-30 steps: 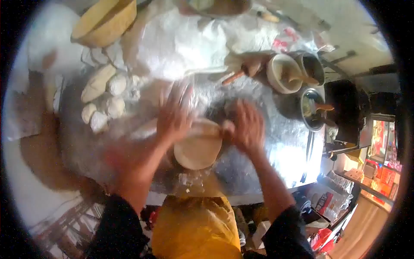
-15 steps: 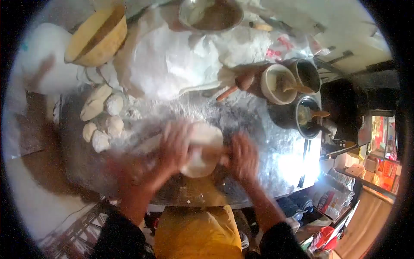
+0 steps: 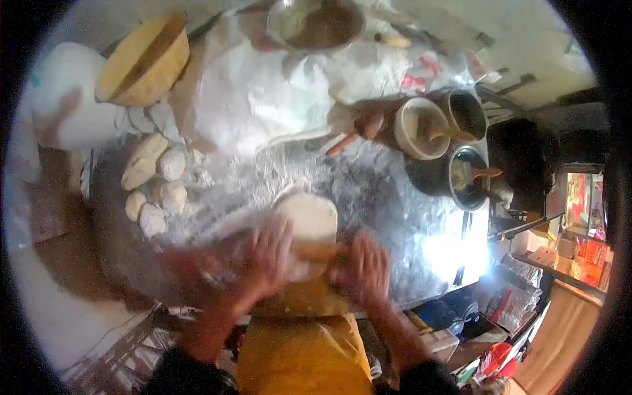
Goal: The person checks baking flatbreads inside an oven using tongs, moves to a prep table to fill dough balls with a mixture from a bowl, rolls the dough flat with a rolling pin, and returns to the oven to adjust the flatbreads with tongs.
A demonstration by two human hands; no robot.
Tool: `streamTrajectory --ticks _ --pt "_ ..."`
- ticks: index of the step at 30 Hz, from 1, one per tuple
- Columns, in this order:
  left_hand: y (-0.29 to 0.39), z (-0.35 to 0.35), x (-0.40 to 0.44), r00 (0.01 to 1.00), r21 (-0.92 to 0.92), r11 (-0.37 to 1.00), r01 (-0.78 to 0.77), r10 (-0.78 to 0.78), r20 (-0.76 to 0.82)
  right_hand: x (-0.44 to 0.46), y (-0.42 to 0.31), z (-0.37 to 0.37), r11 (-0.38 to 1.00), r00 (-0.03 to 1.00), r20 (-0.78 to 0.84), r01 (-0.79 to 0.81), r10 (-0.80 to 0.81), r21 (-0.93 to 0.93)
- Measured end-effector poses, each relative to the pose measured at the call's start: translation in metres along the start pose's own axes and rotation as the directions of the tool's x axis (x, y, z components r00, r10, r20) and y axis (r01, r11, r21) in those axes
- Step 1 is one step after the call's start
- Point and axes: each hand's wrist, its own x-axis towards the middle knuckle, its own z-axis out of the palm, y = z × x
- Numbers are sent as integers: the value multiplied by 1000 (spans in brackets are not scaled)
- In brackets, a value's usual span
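A flattened round of dough lies on the floured dark table in front of me. Across its near part runs a wooden rolling pin. My left hand is over the pin's left end, its fingers closed on it and partly blurred. At the right end my right hand grips the pin too. The lower edge of the dough is partly covered by the pin and the left hand. Off to the left sit several dough lumps, beside a longer dough piece.
A yellow basin stands back left, near a large white floury sheet. Behind that is a metal bowl. At right are a pale bowl and dark pots with wooden-handled utensils. A wooden-handled tool lies at centre back.
Both hands and the rolling pin have moved toward my body, uncovering the far part of the dough. The dough has stayed in about the same place.
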Motion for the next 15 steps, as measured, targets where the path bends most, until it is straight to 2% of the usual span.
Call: streamTrajectory --ticks 1,4,5,6,8,9,11,13,14,15 --pt "4 3 -16 1000 11 1000 7 -8 24 -32 -11 4 1000 999 41 6 -6 6" --pt "20 24 -61 986 12 998 61 -62 153 -16 -14 -12 995 998 57 -25 20 93" --pt "6 14 -15 998 -60 998 11 -7 67 21 1 -13 996 999 40 -36 32 84" --pt "-2 1 32 1000 94 995 -28 27 15 72 22 -14 996 999 23 -42 40 75" --pt "-25 -6 119 986 209 978 -11 46 -161 152 48 -27 993 979 -203 -30 6 -118" --pt "-29 -12 141 969 56 998 6 8 -249 171 49 -35 994 941 -338 -48 12 -97" --pt "-18 1 91 974 162 987 -17 53 -220 141 43 -23 1000 963 -267 -26 25 3" --pt "-6 40 3 991 270 963 -12 48 -125 48 17 1 997 996 -82 14 -21 -82" --pt "23 54 -45 956 58 998 32 -14 -292 9 -2 1 999 994 -102 34 -33 12" --pt "33 53 -97 991 96 995 -31 43 -126 -17 -17 0 992 993 -108 56 -44 110"
